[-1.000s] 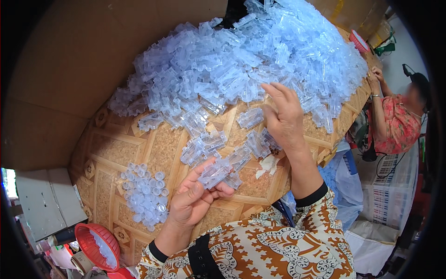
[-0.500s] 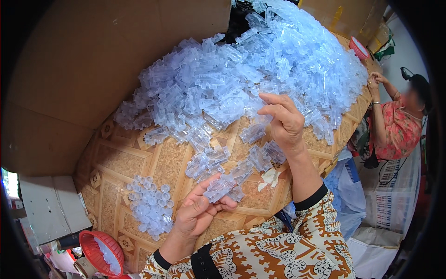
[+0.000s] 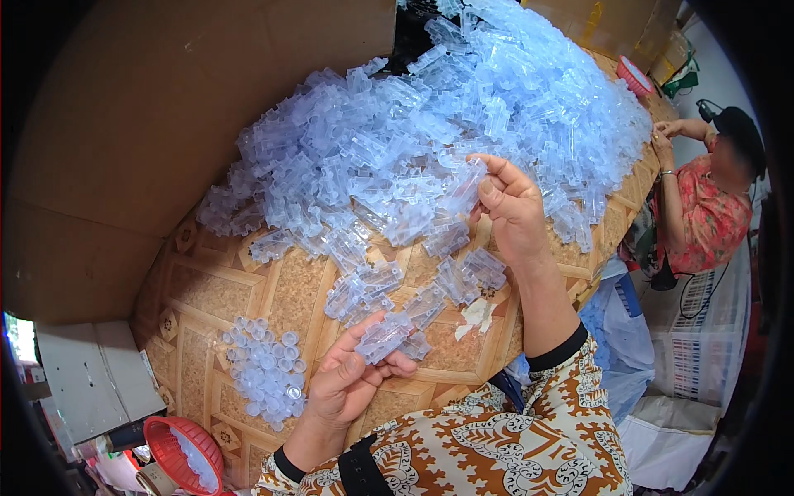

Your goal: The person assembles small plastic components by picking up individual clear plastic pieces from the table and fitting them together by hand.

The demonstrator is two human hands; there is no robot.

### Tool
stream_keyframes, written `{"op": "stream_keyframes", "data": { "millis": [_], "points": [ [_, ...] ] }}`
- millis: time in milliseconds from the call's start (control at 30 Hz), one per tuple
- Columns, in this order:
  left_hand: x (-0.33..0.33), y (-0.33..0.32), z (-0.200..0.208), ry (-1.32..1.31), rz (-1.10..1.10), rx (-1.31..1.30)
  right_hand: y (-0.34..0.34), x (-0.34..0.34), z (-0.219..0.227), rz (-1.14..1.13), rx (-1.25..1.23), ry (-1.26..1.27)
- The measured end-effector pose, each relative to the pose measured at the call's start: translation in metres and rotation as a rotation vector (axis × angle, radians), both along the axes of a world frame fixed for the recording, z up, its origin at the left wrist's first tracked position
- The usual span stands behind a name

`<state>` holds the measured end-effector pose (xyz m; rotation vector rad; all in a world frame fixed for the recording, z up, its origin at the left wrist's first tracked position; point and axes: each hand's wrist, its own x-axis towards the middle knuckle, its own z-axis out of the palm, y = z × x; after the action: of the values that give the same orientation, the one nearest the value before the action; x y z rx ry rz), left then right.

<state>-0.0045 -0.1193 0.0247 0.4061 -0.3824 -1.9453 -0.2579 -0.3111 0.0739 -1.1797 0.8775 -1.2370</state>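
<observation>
Brown cardbd panel (image 3: 165,149) stands at L, grey-white box (image 3: 99,376) below, w/ co-worker (image 3: 676,217) in blk cap (image 3: 741,136) & floral top (image 3: 718,219) far R, white sack (image 3: 662,450) lower R.

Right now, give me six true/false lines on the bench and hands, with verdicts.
1. The left hand holds at least one clear plastic piece. True.
2. The right hand is empty. False: the right hand has a second clear piece between its thumb and fingers.
3. The small round caps lie to the right of the left hand. False: the small round caps are to its left.
4. A red basket at the lower left has pale things inside. True.
5. The large pile of clear pieces lies farther from the wearer than the caps. True.
6. The person at the right wears a plain white top. False: it is a red patterned top.
</observation>
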Motion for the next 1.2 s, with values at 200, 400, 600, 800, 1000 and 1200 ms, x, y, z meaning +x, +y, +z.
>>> {"op": "stream_keyframes", "data": {
  "millis": [200, 400, 600, 800, 1000, 1200],
  "points": [
    [0.000, -0.001, 0.001, -0.017, 0.007, 0.003, -0.002, -0.003, 0.000, -0.028, 0.028, -0.038],
    [0.002, -0.001, -0.001, -0.032, 0.008, -0.001, -0.002, -0.001, -0.002, -0.015, 0.041, 0.020],
    [-0.002, 0.004, 0.003, -0.048, 0.024, -0.034, 0.013, 0.008, 0.004, -0.026, 0.040, 0.128],
    [-0.007, 0.013, 0.006, -0.153, 0.187, -0.097, 0.082, 0.017, 0.016, 0.151, 0.008, 0.193],
    [0.000, 0.052, 0.003, -0.264, 0.262, -0.099, 0.169, -0.002, 0.013, 0.250, 0.015, 0.511],
    [-0.013, 0.099, 0.005, -0.383, 0.226, -0.127, 0.191, -0.004, -0.008, -0.223, -0.434, 1.224]
  ]
}}
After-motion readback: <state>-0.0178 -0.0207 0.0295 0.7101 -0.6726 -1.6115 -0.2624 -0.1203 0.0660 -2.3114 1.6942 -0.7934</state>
